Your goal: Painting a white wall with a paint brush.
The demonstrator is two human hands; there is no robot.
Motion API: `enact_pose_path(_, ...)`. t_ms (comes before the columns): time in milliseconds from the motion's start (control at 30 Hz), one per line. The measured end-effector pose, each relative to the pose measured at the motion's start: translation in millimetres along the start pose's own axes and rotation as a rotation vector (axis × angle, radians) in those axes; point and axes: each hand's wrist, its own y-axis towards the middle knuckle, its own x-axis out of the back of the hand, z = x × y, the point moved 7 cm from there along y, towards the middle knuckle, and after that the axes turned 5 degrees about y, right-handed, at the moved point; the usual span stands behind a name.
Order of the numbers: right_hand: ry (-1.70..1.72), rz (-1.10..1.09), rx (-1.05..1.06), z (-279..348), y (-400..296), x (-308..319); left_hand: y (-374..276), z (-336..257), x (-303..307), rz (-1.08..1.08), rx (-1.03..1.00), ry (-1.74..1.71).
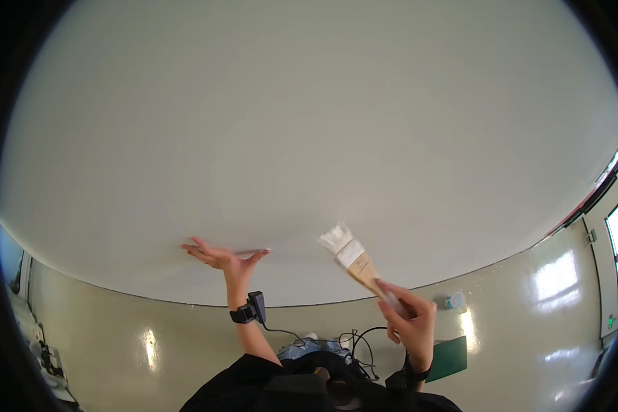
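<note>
My right hand (409,319) grips the handle of a flat paintbrush (360,265), which has a wooden handle, a white band and pale, splayed bristles. The bristle end points up and to the left, in front of a smooth white wall (309,154); whether it touches the wall I cannot tell. Off to the left, my left hand (229,257) is spread with its fingers and thumb apart and nothing in it, close against the lower wall. Both wrists wear black straps, and the left one carries a small black device with a cable.
A small plastic tub (455,301) stands on the glossy floor (185,350) near the wall's foot, at the right. Behind my right wrist is a green board or box (449,359). Black cables (363,342) hang near my legs. Equipment lines the far left edge.
</note>
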Motion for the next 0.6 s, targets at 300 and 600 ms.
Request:
enact_pose_path(300, -0.268, -0.335, 0.678, 90, 4, -19, 11, 4, 9, -0.073, -0.061, 0.042)
enact_pose_path(600, -0.352, -0.579, 0.517, 92, 29, 10, 23, -49, 10, -0.087, -0.102, 0.089)
